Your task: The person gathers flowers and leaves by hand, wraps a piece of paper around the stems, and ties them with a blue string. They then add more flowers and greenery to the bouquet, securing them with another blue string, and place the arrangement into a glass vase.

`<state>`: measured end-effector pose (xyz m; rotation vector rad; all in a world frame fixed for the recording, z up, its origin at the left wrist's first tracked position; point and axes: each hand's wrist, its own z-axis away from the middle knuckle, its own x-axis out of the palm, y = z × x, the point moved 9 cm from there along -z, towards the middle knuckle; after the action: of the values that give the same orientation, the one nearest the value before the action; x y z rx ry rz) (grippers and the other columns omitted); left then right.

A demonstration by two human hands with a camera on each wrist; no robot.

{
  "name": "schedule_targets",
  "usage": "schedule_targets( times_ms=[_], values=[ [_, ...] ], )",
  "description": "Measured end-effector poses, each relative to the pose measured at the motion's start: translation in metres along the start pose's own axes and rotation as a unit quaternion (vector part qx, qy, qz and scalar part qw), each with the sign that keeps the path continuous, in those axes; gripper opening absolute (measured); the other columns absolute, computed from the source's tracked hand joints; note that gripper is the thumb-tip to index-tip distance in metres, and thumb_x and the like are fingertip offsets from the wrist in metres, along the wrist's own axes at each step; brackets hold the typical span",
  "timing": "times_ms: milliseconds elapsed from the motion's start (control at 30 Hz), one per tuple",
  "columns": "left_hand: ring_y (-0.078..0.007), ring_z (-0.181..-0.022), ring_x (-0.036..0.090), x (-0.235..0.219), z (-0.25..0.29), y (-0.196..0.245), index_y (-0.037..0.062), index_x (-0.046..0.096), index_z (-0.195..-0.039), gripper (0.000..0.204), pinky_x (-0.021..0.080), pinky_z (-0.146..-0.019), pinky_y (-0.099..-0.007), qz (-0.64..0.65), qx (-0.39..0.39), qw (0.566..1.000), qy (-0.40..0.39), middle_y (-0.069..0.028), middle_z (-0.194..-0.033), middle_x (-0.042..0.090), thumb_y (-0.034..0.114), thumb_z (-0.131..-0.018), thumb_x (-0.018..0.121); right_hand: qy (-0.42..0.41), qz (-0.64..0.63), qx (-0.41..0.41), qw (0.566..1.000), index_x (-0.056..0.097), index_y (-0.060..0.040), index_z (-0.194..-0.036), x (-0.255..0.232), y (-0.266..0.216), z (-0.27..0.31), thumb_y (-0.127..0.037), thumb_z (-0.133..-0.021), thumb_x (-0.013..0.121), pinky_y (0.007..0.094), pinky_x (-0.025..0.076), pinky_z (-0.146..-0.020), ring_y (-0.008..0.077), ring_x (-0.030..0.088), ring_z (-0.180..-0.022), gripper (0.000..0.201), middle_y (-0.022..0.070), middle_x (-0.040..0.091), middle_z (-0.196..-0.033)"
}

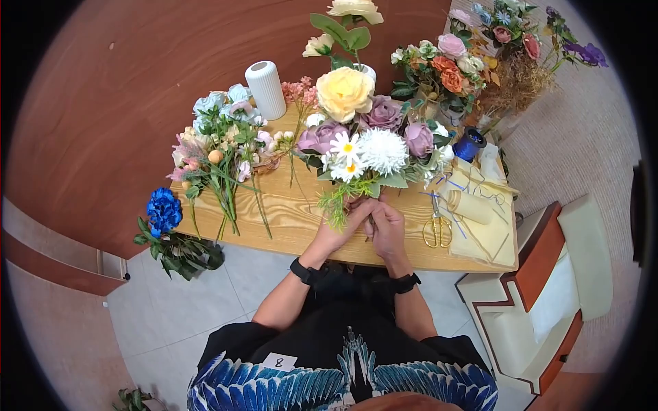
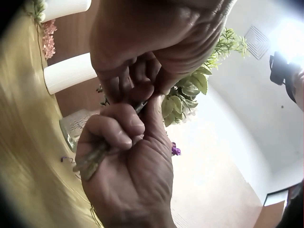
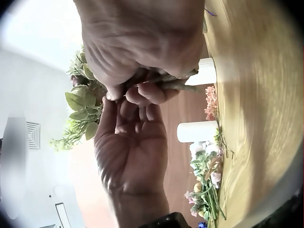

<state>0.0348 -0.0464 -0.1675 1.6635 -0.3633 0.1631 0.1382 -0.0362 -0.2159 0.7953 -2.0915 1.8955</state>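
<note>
Bouquet (image 1: 384, 152) sat upper-centre of the head frame, blooms just above both hands. Right hand (image 1: 388, 233) had fingers curled round its stems (image 3: 179, 86), ends poking out past the fingers. Left hand (image 1: 347, 225) met it near frame centre, fingers part-bent, thumbs close together; couldn't tell whether it gripped anything.
</note>
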Motion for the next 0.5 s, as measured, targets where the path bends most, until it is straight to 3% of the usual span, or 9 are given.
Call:
schedule_targets(
  times_ms=[233,300,433,500],
  values=[
    [-0.0143,-0.059,0.060,-0.003,0.000,-0.003,-0.0044,0.062,-0.104,0.016,0.052,-0.054,-0.0275,0.050,-0.011,0.998,-0.028,-0.0091,-0.085,0.065,0.010,-0.098,0.057,-0.013,0.027,0.002,1.000,0.066,0.0020,-0.094,0.006,0.002,-0.004,-0.017,-0.100,0.058,0.0214,0.041,-0.050,0.0077,0.052,-0.056,0.021,0.0020,0.059,-0.067],
    [-0.0103,-0.055,0.058,-0.007,-0.002,0.004,-0.0044,0.062,-0.106,0.019,0.047,-0.048,-0.0248,0.033,0.018,0.999,0.005,-0.0061,-0.087,0.066,0.012,-0.099,0.056,-0.014,0.025,0.011,1.000,0.066,0.0021,-0.094,0.009,0.001,-0.005,-0.016,-0.100,0.057,0.0216,0.042,-0.052,0.0078,0.053,-0.058,0.020,0.0022,0.059,-0.069],
    [-0.0104,-0.054,0.057,-0.006,-0.004,0.003,-0.0040,0.063,-0.106,0.019,0.046,-0.046,-0.0245,0.045,0.009,0.999,0.008,-0.0067,-0.090,0.066,0.013,-0.099,0.056,-0.048,0.024,0.006,0.999,0.066,0.0025,-0.098,0.008,0.007,-0.005,-0.013,-0.100,0.056,0.0216,0.044,-0.059,0.0077,0.055,-0.064,0.019,0.0023,0.061,-0.075],
    [-0.0129,-0.057,0.057,-0.009,-0.005,0.003,-0.0058,0.060,-0.113,0.023,0.048,-0.050,-0.0258,0.027,0.008,1.000,0.006,-0.0091,-0.091,0.066,0.012,-0.101,0.053,-0.044,0.051,0.004,0.998,0.066,0.0027,-0.099,0.011,0.005,-0.002,-0.013,-0.101,0.055,0.0215,0.044,-0.060,0.0075,0.054,-0.064,0.020,0.0019,0.061,-0.075]
  ],
)
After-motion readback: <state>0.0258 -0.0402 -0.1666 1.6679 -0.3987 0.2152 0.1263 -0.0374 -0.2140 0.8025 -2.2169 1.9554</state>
